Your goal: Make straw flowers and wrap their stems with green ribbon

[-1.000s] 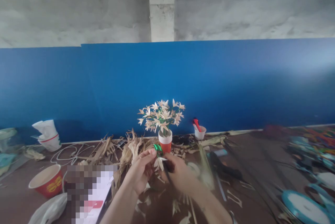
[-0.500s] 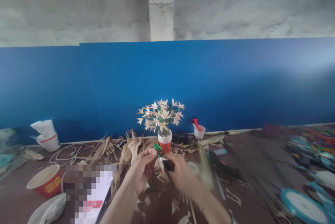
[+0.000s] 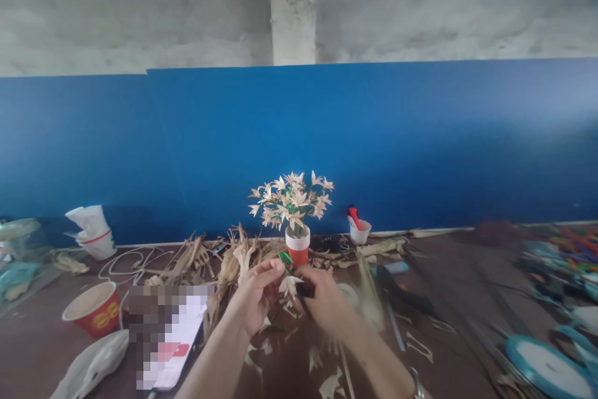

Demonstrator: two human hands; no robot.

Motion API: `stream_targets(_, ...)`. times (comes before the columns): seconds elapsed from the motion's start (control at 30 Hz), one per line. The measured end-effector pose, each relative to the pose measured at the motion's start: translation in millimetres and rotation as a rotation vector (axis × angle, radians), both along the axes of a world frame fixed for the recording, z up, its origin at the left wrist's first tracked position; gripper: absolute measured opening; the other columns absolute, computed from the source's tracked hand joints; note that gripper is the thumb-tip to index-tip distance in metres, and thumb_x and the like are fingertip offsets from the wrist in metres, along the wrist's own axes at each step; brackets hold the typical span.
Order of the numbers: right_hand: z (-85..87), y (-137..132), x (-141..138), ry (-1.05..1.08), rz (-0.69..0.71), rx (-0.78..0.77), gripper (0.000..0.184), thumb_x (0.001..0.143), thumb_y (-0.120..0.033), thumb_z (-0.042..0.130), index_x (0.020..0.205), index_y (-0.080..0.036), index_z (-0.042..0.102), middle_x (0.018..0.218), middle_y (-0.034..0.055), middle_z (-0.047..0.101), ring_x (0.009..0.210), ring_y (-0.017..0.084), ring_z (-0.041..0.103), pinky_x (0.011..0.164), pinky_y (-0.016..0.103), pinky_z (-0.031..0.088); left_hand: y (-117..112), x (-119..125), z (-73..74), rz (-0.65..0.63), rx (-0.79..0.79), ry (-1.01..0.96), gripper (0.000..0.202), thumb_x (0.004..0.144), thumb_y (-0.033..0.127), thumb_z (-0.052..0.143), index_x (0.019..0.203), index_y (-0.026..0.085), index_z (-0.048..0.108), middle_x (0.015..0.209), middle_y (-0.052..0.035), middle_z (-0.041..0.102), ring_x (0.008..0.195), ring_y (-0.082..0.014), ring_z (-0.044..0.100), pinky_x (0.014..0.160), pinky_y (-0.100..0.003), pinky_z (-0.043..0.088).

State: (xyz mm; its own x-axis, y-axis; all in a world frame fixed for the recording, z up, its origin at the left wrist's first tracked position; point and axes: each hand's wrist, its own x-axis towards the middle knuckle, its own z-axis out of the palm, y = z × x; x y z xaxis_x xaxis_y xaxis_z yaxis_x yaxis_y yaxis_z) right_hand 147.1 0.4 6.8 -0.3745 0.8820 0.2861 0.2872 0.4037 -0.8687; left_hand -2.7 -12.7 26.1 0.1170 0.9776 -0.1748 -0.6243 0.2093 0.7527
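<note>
Both hands meet just in front of the orange-and-white cup (image 3: 298, 249) of finished blooms, working a small husk flower (image 3: 288, 286) held above the table (image 3: 467, 305). The left hand (image 3: 255, 299) pinches it by the petals, beside a green tape end (image 3: 284, 257). The right hand (image 3: 327, 305), somewhat blurred, looks closed on its dark stem. I judge the wrapping goes best with the left pinch firm at the flower's base while the right fingers roll the stem, tape taut and overlapping. Dried husks (image 3: 224, 259) litter the brown table. A red paper cup (image 3: 93, 310) stands left and a teal ribbon spool (image 3: 542, 368) lies right. Behind are a blue panel (image 3: 397, 137) and a bare concrete wall (image 3: 140, 7).
</note>
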Motion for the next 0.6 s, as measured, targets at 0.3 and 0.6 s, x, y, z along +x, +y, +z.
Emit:
stream_targets(0.3, -7.1, 2.5, -0.6, 0.005, -0.014, -0.003, 0.019, 0.061, -0.009, 0.057, 0.078, -0.015, 0.063, 0.067, -0.0011, 0.061, 0.058, 0.012, 0.049, 0.053, 0.020, 0.037, 1.6, 0.4, -0.5, -0.017, 0.000, -0.005, 0.021, 0.058, 0.016, 0.079, 0.062, 0.013, 0.059, 0.050, 0.0029, 0.058, 0.044, -0.0085, 0.053, 0.045, -0.019, 0.045)
stream_targets(0.6, 4.8, -0.4, 1.9, 0.008, 0.020, 0.006, 0.021, 0.062, -0.007, 0.055, 0.078, -0.017, 0.062, 0.070, -0.0006, 0.064, 0.068, 0.015, 0.056, 0.061, 0.022, 0.041, 0.3, 1.5, -2.0, -0.031, -0.022, 0.028, 0.018, 0.060, 0.014, 0.077, 0.063, 0.013, 0.059, 0.056, 0.0007, 0.060, 0.048, -0.0100, 0.056, 0.046, -0.020, 0.046)
